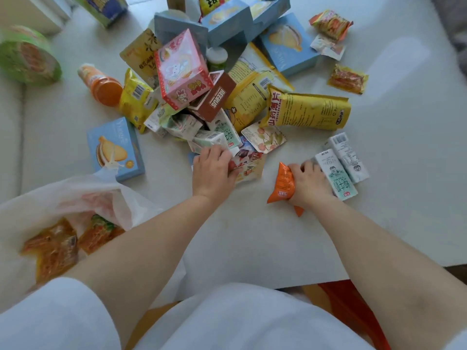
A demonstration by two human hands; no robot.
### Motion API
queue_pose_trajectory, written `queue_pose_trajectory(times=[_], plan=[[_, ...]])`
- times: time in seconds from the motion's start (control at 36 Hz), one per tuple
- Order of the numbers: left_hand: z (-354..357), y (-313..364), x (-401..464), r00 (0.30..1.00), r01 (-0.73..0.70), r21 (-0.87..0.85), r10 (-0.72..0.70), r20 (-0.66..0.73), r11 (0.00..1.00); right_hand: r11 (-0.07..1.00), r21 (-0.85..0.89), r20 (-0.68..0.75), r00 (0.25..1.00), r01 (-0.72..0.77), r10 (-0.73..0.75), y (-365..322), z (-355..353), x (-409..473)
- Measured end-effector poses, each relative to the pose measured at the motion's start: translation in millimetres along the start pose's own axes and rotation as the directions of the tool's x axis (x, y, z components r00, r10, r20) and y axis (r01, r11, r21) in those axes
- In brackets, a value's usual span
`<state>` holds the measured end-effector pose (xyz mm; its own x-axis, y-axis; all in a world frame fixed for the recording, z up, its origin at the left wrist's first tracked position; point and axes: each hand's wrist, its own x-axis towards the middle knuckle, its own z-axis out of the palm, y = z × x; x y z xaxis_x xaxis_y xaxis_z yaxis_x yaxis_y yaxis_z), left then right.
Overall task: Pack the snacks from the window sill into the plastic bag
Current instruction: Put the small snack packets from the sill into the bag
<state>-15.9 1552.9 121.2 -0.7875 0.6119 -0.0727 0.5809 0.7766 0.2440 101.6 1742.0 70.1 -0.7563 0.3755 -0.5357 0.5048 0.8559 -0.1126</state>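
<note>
Snacks (202, 97): loose heap on window sill (379, 210), centre-far, w/ strays all round. Sill is white, smooth, matt, flat; its near edge ends just in front of the person's white-clothed lap. Daylight, soft glare patches at right. Orange-red floor or object below the edge, unclear.

Plastic bag (83, 198): thin, translucent white, crumpled, mouth open, at near left beside the left forearm. Inside: at least 2 glossy orange-yellow packets (53, 248), blurred.

Left hand (212, 170): palm down on the near edge of the heap, fingers curled over small flat sachets; whether it actually grips 1, can't tell.

Right hand (308, 183): fingers curled round an orange packet (283, 183), crinkly foil w/ crimped ends, and touching 1 of 2 pale slim bar wrappers (336, 175) lying side by side just right of it.

Heap contents:
- pink-red carton (182, 69), cardboard, rabbit print, tilted on top
- brown carton (214, 99), rectangular, leaning against the pink one
- light-blue boxes (227, 21), several, stacked askew at back; 1 more (113, 147) flat at left, apart from the heap
- yellow pouches (308, 112), matt, wrinkled
- small white-green milk cartons (214, 137)

Outliers: orange bottle (103, 87) on its side, left; green round tub (27, 56), far left, blurred; 3 small packets (347, 78), far right.
</note>
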Motion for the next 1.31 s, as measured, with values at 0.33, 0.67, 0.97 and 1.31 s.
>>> queue_pose_trajectory(times=[0.33, 0.67, 0.97, 1.31], plan=[[23, 67, 90, 0.945, 0.13, -0.084, -0.098, 0.313, 0.988, 0.999, 0.048, -0.022, 0.999, 0.024, -0.023, 33, 4, -4], [47, 72, 132, 0.814, 0.101, 0.31, -0.258, 0.521, 0.945, 0.985, 0.151, 0.003, 0.997, -0.08, 0.08, 35, 5, 2], [40, 84, 93, 0.935, 0.155, 0.0, -0.147, 0.323, 0.988, 0.849, 0.469, 0.109, 0.97, -0.243, 0.217, 27, 10, -20], [-28, 30, 17, 0.92, 0.349, -0.535, -0.39, 0.04, 0.77, 0.484, 0.858, 0.088, 0.977, -0.174, 0.194, -16, -30, -37]])
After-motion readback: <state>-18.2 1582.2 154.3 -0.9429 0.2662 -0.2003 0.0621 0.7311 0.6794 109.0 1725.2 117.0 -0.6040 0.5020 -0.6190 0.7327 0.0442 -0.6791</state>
